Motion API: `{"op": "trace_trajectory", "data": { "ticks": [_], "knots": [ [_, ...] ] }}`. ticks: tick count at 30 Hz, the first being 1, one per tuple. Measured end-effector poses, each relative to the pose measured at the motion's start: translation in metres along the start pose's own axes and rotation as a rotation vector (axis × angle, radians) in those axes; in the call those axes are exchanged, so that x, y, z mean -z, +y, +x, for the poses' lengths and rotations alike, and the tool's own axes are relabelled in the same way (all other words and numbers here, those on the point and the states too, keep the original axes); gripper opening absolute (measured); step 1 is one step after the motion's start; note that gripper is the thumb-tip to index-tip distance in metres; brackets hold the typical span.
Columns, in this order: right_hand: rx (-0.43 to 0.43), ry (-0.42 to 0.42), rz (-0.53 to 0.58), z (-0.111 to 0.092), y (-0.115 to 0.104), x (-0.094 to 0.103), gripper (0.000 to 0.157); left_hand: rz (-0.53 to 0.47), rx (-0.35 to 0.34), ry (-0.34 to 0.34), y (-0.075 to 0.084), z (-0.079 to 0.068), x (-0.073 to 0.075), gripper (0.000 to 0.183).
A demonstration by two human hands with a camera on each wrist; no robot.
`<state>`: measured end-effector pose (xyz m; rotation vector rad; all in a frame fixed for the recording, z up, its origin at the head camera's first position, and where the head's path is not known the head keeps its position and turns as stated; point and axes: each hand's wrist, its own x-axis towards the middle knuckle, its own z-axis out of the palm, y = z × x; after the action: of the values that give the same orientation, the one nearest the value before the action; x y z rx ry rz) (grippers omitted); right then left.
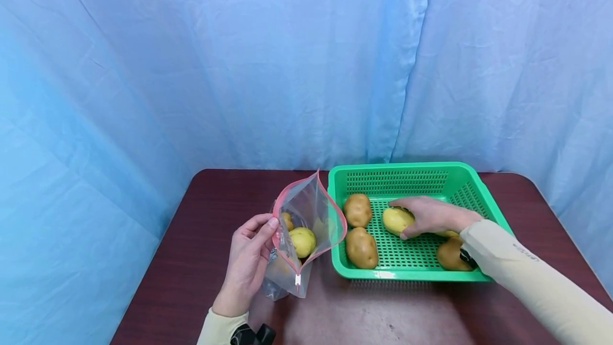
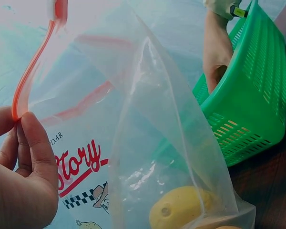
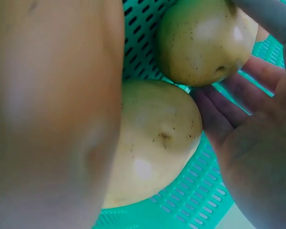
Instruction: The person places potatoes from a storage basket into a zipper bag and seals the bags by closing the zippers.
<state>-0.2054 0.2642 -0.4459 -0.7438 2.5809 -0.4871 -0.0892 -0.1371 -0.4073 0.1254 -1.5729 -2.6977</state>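
My left hand pinches the red-edged rim of a clear zip bag between thumb and fingers, and its mouth gapes. The bag has a white slider and red printed lettering. Inside lies a yellow oval fruit, with a browner item partly visible beside it. My right hand reaches into a green basket, thumb and fingers around another yellow oval fruit, which is speckled. A second speckled yellow fruit sits below the palm, mostly hidden in the head view.
Two brown potatoes lie along the basket's left side. Another potato is at its right front, under my right wrist. Basket and bag are on a dark wooden table. Blue curtains hang behind and to the left.
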Motion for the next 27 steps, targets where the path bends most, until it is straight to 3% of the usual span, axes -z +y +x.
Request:
{"op": "trace_trajectory", "data": {
  "ticks": [5,19,27],
  "knots": [
    [0.026,0.022,-0.021,0.001,0.001,0.000,0.069,-0.012,-0.009,-0.011,0.000,-0.001,-0.002,0.026],
    [0.029,0.052,0.048,-0.009,-0.010,0.014,0.070,0.003,-0.012,-0.006,0.001,-0.002,-0.003,0.023],
    [0.071,0.128,0.053,-0.021,-0.019,0.024,0.066,-0.007,-0.008,-0.005,0.001,-0.002,-0.006,0.023]
  ]
}}
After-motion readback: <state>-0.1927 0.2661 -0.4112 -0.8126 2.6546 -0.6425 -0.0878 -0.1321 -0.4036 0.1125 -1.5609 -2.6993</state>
